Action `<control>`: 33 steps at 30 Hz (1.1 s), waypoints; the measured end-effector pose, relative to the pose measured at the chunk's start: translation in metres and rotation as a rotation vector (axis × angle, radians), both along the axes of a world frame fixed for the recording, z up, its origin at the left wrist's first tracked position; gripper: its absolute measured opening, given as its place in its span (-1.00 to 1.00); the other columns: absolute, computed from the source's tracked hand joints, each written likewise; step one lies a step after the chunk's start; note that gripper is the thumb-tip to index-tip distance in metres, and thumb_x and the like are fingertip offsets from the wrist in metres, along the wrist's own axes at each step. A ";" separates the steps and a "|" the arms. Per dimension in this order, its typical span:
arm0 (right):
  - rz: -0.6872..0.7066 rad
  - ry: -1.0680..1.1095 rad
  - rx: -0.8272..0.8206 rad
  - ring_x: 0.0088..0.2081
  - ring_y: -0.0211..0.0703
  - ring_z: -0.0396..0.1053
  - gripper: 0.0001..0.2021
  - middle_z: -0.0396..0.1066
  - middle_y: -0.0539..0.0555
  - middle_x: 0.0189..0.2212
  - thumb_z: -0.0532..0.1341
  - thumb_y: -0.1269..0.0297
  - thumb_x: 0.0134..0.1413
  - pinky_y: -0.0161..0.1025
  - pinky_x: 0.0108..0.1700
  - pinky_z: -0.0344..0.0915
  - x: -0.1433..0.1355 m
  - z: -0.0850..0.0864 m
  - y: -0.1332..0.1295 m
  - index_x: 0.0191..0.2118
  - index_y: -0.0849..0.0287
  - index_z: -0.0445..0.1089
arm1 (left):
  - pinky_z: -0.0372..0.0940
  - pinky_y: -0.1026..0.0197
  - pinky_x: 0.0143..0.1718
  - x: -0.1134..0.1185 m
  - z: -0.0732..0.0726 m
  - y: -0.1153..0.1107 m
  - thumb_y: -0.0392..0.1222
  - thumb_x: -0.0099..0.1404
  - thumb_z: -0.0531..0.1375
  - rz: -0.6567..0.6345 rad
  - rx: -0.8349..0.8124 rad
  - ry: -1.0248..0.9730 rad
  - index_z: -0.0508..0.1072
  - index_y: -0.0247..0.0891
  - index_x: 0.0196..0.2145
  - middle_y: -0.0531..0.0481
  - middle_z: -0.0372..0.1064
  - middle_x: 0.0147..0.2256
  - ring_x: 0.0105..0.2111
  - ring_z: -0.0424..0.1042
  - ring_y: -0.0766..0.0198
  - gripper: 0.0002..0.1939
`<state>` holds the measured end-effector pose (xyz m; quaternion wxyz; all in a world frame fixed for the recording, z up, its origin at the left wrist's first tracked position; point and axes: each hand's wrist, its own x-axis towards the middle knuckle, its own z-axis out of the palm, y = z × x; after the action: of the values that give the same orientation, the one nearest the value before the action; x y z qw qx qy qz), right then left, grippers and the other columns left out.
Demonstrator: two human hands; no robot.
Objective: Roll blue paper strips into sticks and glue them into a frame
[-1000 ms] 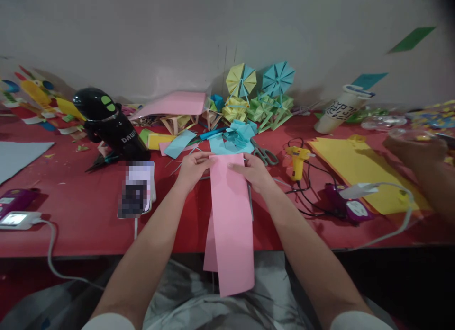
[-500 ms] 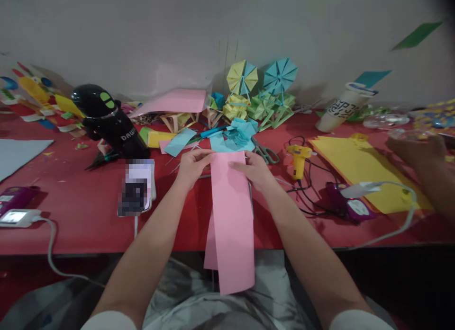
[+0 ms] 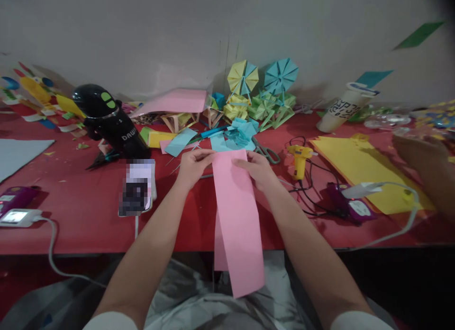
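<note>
A long pink sheet of paper [image 3: 239,221], folded over so that two layers show, hangs down past the table's front edge toward my lap. My left hand [image 3: 194,166] pinches its top left corner between thumb and fingers. At the top right corner my right hand [image 3: 259,169] grips the same paper, its thumb lying on the front face and the other fingers behind, partly hidden. Just beyond the paper lie folded light-blue paper pieces [image 3: 242,131] and a pair of scissors [image 3: 267,152].
On the red table [image 3: 85,230], a phone [image 3: 138,188] and black tumbler [image 3: 113,124] stand left. Rightward are a yellow glue gun [image 3: 299,160] with its cord, yellow paper sheets [image 3: 359,164], a purple power strip [image 3: 350,204], a cup [image 3: 344,107] and another person's arm [image 3: 423,164]. Paper crafts [image 3: 263,102] line the wall.
The lower end of the pink paper has swung to the right. Both my hands keep their hold almost in place. The other person's hand at the right has shifted slightly.
</note>
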<state>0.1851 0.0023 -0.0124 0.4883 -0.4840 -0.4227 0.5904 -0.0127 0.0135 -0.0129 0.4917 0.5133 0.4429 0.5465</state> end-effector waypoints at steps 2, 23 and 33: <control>0.006 0.009 -0.013 -0.35 -0.10 0.52 -0.60 0.59 0.06 -0.32 0.51 0.15 -0.32 -0.14 -0.24 0.44 0.002 0.003 -0.001 -0.28 0.12 0.46 | 0.46 0.14 -0.22 -0.001 0.002 -0.001 0.03 -0.07 0.50 -0.060 -0.056 -0.090 0.66 -0.25 -0.31 -0.03 0.58 -0.34 -0.33 0.52 0.21 -0.60; 0.037 0.065 -0.005 -0.38 -0.13 0.50 -0.53 0.58 0.03 -0.36 0.56 0.11 -0.41 -0.14 -0.24 0.43 0.003 0.017 -0.007 -0.29 0.12 0.48 | 0.45 0.08 -0.10 -0.006 0.011 -0.007 -0.04 -0.07 0.54 -0.283 -0.117 -0.280 0.67 -0.19 -0.21 -0.04 0.59 -0.28 -0.23 0.56 0.17 -0.57; 0.035 0.072 0.010 -0.37 -0.13 0.49 -0.55 0.58 0.01 -0.36 0.56 0.13 -0.41 -0.14 -0.23 0.44 0.002 0.017 -0.008 -0.30 0.11 0.49 | 0.45 0.08 -0.09 -0.008 0.008 -0.006 0.01 -0.06 0.53 -0.273 -0.137 -0.288 0.67 -0.19 -0.20 -0.10 0.62 -0.22 -0.16 0.58 0.09 -0.56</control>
<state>0.1869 -0.0058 0.0048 0.4954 -0.4524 -0.4161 0.6138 -0.0206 0.0071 -0.0045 0.6532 0.4507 0.3304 0.5110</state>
